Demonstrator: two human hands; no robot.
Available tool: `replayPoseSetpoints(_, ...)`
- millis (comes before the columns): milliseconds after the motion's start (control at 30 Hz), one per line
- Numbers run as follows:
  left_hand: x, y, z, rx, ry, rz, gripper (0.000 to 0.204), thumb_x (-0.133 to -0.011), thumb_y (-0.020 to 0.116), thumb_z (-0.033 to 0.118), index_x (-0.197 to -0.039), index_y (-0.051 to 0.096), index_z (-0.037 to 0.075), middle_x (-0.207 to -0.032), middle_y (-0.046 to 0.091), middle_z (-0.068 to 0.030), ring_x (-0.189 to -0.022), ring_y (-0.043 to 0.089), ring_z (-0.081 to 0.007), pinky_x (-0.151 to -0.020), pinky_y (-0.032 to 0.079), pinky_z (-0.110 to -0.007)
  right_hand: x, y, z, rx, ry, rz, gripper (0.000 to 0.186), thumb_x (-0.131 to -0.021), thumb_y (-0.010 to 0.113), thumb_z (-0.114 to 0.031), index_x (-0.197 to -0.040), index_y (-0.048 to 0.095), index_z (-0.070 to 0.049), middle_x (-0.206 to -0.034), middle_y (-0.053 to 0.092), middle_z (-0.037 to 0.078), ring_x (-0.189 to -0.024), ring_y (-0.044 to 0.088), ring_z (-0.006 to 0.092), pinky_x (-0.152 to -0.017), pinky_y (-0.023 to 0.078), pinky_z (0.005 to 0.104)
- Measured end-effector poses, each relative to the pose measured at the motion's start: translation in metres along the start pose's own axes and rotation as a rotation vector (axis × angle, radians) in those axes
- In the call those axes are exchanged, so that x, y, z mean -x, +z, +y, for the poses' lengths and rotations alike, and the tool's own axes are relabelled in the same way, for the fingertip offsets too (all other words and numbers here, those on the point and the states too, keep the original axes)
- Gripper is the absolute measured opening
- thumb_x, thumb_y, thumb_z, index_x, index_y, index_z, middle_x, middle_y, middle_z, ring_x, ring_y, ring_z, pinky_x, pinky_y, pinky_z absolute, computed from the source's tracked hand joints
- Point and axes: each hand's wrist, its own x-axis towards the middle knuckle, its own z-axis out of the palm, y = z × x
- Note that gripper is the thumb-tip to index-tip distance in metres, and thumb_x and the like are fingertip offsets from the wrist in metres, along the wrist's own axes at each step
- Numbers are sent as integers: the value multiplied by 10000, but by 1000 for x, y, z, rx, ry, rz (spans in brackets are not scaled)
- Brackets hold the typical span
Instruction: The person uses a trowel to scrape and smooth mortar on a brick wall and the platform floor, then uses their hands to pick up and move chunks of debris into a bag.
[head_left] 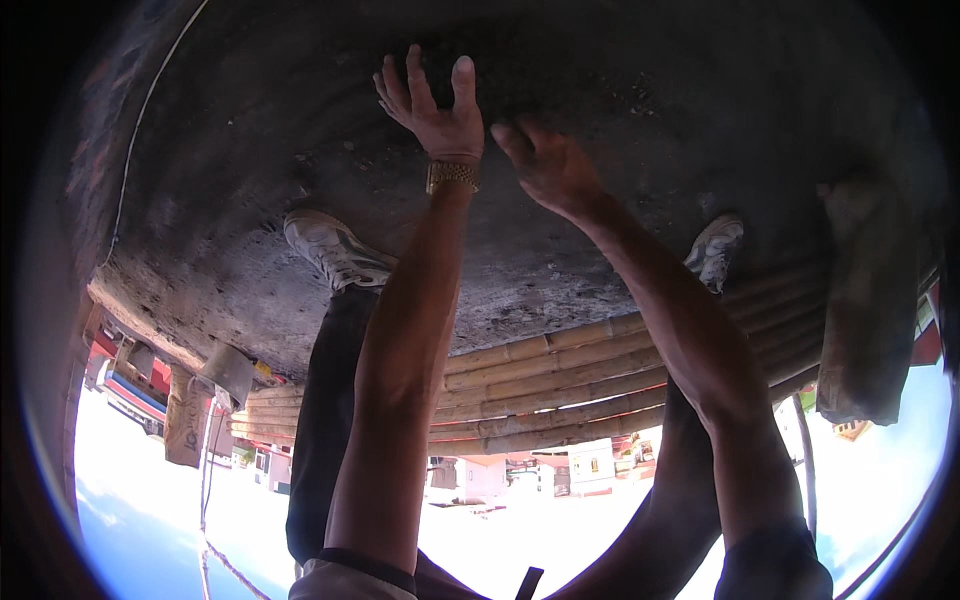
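My left hand [435, 115] is raised over the dark, rough floor [330, 120], its fingers spread wide and nothing in them. A gold-coloured watch [452, 177] circles that wrist. Close by on the right is my right hand [550, 165], apart from the left one. Its thumb stands off from loosely bent fingers, and no object shows in it; the fingertips are dim and a little blurred. Both forearms are bare and reach up between my legs, with a light sports shoe [335, 248] to the left and another shoe [716, 250] to the right.
Several bamboo poles [550, 365] lie side by side along the floor's edge. A grey bucket [228, 372] and a printed sack [183, 420] are at the left. Another sack-like thing [865, 320] stands at the right. A white cable [140, 130] runs along the left wall.
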Motion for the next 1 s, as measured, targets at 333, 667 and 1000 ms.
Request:
replayPoseSetpoints(333, 69, -43, 171, 73, 117, -257, 402, -830, 825, 234, -1170, 711, 51, -1398, 551, -192, -1247, 568, -323, -1001, 502, -449, 139, -102, -82, -593, 528, 161, 449, -1037, 463, -393, -1184, 554, 22, -952, 673, 299, -884, 659, 497, -720, 524, 532)
replayPoseSetpoints(667, 369, -56, 553, 385, 292, -821, 469, -855, 797, 201, -1254, 633, 17, -1391, 534, -224, -1249, 560, -371, -1013, 490, -458, 496, -411, -110, -479, 1024, 467, 362, -1021, 503, -362, -1086, 559, -10, -813, 638, 260, -846, 657, 465, -699, 501, 512)
replayPoseSetpoints(1000, 494, 36, 685, 573, 63, -1473, 544, -960, 683, 331, -1318, 564, -62, -1297, 618, -217, -1249, 577, -272, -1023, 459, -384, 628, -560, 85, -1385, 1135, 820, 313, -982, 578, -251, -869, 593, 41, -591, 559, 88, -445, 549, 196, -423, 443, 340)
